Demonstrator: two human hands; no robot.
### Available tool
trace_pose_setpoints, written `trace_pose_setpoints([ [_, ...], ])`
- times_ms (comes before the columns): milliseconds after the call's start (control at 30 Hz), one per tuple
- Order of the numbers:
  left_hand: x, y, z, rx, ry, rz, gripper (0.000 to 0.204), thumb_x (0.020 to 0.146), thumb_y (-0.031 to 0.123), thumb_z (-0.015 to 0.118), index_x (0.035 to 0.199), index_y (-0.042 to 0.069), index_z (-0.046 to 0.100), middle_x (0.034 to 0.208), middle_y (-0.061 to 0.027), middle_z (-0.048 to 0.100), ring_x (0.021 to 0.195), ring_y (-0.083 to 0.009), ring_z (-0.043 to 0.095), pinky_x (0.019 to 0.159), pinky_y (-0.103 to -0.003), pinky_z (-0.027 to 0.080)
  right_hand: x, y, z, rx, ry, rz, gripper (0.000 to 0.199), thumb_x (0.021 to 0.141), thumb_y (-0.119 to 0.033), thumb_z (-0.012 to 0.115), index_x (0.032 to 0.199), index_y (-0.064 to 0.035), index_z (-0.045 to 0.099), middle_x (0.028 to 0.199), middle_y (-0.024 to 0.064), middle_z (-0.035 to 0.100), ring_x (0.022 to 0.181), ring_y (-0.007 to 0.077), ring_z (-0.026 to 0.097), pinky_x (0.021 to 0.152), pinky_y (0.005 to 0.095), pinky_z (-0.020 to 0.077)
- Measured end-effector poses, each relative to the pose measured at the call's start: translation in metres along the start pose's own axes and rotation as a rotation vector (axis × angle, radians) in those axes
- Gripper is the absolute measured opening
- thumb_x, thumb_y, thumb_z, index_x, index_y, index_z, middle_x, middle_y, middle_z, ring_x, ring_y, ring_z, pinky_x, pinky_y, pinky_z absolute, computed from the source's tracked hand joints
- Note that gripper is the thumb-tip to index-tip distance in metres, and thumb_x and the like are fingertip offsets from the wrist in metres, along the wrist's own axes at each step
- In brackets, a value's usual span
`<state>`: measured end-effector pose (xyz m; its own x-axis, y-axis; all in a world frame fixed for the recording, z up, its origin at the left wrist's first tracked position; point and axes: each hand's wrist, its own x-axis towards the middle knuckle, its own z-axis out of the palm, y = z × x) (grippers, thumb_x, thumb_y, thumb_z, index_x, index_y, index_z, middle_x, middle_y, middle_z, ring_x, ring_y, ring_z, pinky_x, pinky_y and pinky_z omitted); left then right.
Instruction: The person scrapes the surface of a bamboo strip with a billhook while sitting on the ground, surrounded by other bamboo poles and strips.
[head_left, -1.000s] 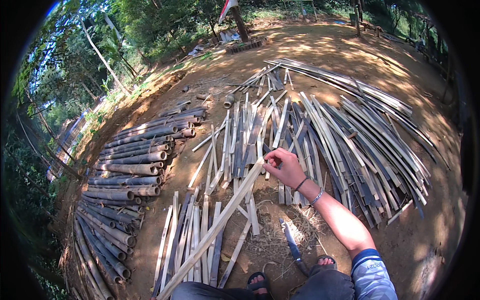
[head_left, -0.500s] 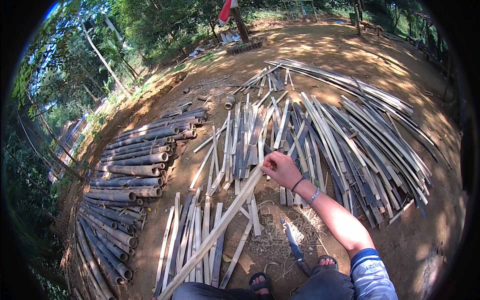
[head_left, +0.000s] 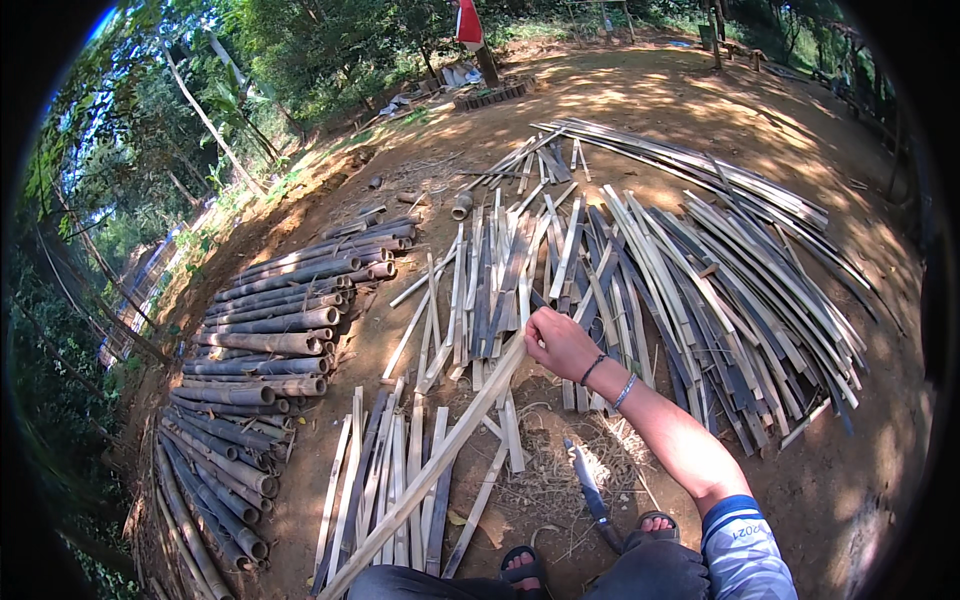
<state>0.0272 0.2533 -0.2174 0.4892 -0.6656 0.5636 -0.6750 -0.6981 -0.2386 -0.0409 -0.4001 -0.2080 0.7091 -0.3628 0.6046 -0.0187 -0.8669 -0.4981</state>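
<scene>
My right hand (head_left: 563, 350), with bands round its wrist, is closed on the upper end of a long pale bamboo strip (head_left: 440, 460). The strip slants down to the left, over the ground, and passes beside my left knee at the lower edge. My left hand is out of view. Under the strip lies a small group of split bamboo slats (head_left: 400, 500), some pale and some dark. Just beyond my right hand is a bigger heap of slats (head_left: 485, 285). A long dark knife-like tool (head_left: 592, 495) lies on the ground between my feet, amid thin shavings (head_left: 545, 470).
Whole bamboo poles (head_left: 290, 318) are stacked on the left, cut ends toward me. A wide fan of long slats (head_left: 730, 320) covers the right side. Farther off, a post (head_left: 486, 66) with a red and white cloth (head_left: 469, 24) rises from bare earth near trees.
My right hand is slightly lower, still holding the bamboo strip, whose upper end has dropped a little with it. The surroundings look the same, apart from a slight shift of view.
</scene>
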Motion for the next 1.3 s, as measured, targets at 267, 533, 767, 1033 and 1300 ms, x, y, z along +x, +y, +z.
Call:
trace_pose_setpoints([
  [267,-0.008,-0.005,0.004,0.005,-0.038,-0.025,0.031,0.079,0.005,0.058,0.11,0.0,0.057,0.098,-0.0204,0.056,0.075,-0.0343,0.059,0.061,-0.041,0.049,0.003,0.004,0.001,-0.137,0.118,-0.083,0.012,0.084,-0.011,0.053,0.086,-0.0012,0.046,0.081,0.0143,0.052,0.082,0.0308,0.054,0.076,0.0399,0.0439],
  [533,-0.006,-0.003,0.0,0.002,-0.068,-0.066,0.034,0.076,0.005,0.062,0.109,0.001,0.058,0.098,-0.0197,0.056,0.076,-0.0348,0.059,0.064,-0.04,0.05,0.0,0.07,-0.042,-0.355,0.339,0.256,0.022,0.078,-0.004,0.058,0.098,-0.0002,0.05,0.086,0.0144,0.057,0.082,0.0326,0.057,0.073,0.0396,0.0475],
  [767,-0.043,-0.016,0.013,-0.06,-0.097,-0.231,0.037,0.073,0.007,0.068,0.108,0.001,0.059,0.096,-0.0176,0.057,0.075,-0.0322,0.06,0.065,-0.038,0.05,-0.024,0.034,0.017,0.587,-0.359,0.466,0.038,0.077,-0.015,0.072,0.109,-0.0007,0.058,0.097,0.0084,0.063,0.087,0.0147,0.061,0.079,0.0278,0.0493],
  [1033,-0.032,-0.011,0.008,0.115,-0.125,-0.109,0.045,0.072,0.014,0.07,0.112,0.001,0.057,0.104,-0.0228,0.057,0.086,-0.0375,0.057,0.078,-0.047,0.047,-0.019,0.001,0.042,1.114,-0.307,0.518,0.041,0.082,-0.017,0.071,0.116,0.0018,0.057,0.1,0.007,0.063,0.088,0.0115,0.06,0.079,0.0232,0.048],
  [1300,-0.035,-0.009,0.01,-0.114,-0.171,-0.241,0.046,0.074,0.012,0.07,0.115,-0.002,0.054,0.104,-0.0231,0.053,0.085,-0.039,0.056,0.07,-0.044,0.05,-0.013,-0.013,0.041,1.246,-0.275,0.674,0.022,0.086,-0.018,0.066,0.101,-0.0017,0.064,0.089,0.0034,0.066,0.081,0.0082,0.06,0.075,0.0219,0.0472],
])
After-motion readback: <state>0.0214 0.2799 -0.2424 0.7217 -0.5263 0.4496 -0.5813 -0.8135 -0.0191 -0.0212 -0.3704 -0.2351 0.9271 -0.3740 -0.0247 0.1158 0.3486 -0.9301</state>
